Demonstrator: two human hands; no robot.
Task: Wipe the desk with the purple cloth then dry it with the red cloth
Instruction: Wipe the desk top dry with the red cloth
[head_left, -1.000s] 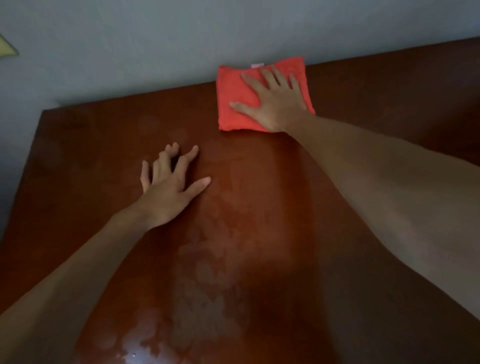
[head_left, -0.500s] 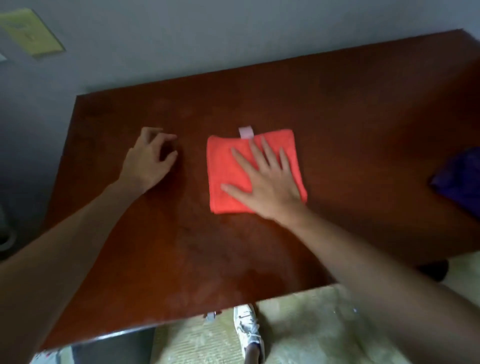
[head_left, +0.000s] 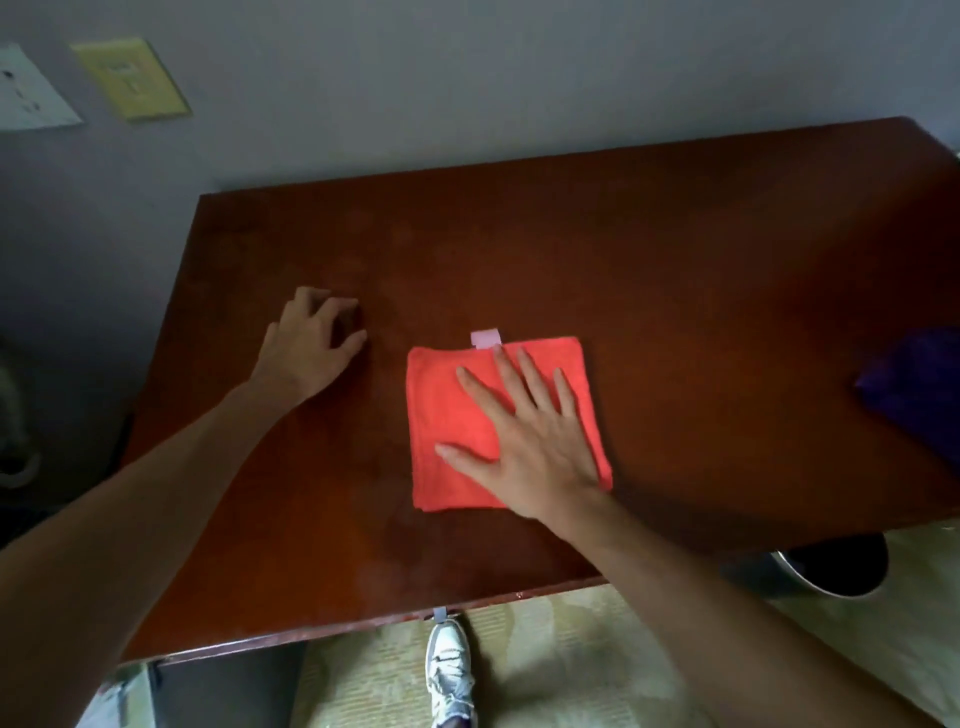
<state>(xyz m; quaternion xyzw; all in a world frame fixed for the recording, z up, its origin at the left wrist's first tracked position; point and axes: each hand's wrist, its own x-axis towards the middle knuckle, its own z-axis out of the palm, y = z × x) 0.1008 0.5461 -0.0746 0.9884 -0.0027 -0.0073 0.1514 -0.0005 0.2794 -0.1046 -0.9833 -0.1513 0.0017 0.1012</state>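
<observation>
The right hand is lying flat, fingers spread, pressing the red cloth onto the middle of the desk to dry it. The left hand is bracing nearby, fingers curled, seemingly holding nothing. The purple cloth is sitting at the right edge.

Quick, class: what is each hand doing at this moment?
Left hand: holds nothing, fingertips resting on the desk.
Right hand: open, fingers spread flat, pressing the red cloth.
</observation>
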